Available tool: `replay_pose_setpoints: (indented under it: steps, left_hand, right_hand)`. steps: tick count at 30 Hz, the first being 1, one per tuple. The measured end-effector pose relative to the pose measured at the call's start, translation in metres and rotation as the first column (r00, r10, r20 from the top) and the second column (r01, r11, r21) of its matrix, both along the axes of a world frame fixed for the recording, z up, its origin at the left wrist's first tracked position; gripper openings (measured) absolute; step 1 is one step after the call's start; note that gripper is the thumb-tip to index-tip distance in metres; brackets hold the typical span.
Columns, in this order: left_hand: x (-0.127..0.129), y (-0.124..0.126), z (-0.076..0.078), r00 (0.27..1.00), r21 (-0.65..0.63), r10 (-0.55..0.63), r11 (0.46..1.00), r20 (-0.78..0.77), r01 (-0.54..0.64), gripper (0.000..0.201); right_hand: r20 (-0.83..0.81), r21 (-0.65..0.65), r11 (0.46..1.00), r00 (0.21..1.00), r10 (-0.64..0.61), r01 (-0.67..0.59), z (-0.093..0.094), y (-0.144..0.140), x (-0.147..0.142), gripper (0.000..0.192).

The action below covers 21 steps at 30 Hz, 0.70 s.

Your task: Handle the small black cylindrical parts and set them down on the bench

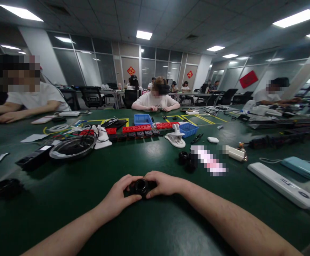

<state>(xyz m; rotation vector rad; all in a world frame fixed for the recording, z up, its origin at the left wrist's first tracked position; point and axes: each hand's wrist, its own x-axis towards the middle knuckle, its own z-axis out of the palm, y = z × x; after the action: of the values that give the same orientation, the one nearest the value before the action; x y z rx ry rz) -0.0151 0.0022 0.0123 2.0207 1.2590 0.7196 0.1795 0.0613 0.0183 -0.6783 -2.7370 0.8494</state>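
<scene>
Green felt desk (155, 227), lower centre: left hand (117, 199) and right hand (165, 183) each close a grip on a small black ring-shaped plastic part (141, 186), seemingly mid-assembly; steady twisting likely follows.

Both hands (141, 192) grip black ring (141, 185) — tabletop.
</scene>
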Motion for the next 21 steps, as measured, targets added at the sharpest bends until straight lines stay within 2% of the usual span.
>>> replay_pose_setpoints:
  steps: [6,9,12,14,15,17,19,21]
  left_hand:
    - [0.005,-0.002,0.002,0.999,0.006,0.037,0.999,-0.006,-0.037,0.031]
    - [0.010,-0.005,0.002,0.995,0.025,0.101,0.995,-0.016,-0.101,0.029]
    - [0.013,-0.008,0.000,0.985,0.064,0.172,0.983,-0.018,-0.171,0.028]
    - [0.013,-0.010,-0.002,0.981,0.100,0.192,0.977,-0.019,-0.189,0.028]
    - [0.012,-0.010,-0.002,0.982,0.111,0.187,0.977,-0.021,-0.183,0.028]
    - [0.011,-0.011,0.001,0.987,0.117,0.158,0.981,-0.023,-0.154,0.027]
    - [0.010,-0.012,0.005,0.993,0.105,0.116,0.988,-0.017,-0.114,0.026]
    - [0.009,-0.013,0.009,0.997,0.080,0.079,0.994,-0.011,-0.078,0.027]
  right_hand:
    - [0.045,0.013,0.983,0.982,-0.181,0.181,-0.002,-0.009,-0.005,0.041]
    - [0.068,0.164,0.955,0.963,-0.261,0.247,-0.007,-0.017,-0.011,0.046]
    - [0.083,0.330,0.893,0.932,-0.352,0.307,-0.012,-0.024,-0.017,0.047]
    - [0.076,0.368,0.862,0.912,-0.402,0.349,-0.012,-0.028,-0.018,0.051]
    - [0.065,0.356,0.863,0.911,-0.406,0.359,-0.010,-0.029,-0.018,0.054]
    - [0.033,0.278,0.902,0.935,-0.353,0.331,-0.005,-0.029,-0.015,0.061]
    - [0.009,0.175,0.957,0.971,-0.238,0.233,0.001,-0.026,-0.009,0.064]
    - [0.010,0.096,0.986,0.991,-0.135,0.133,0.005,-0.022,-0.005,0.059]
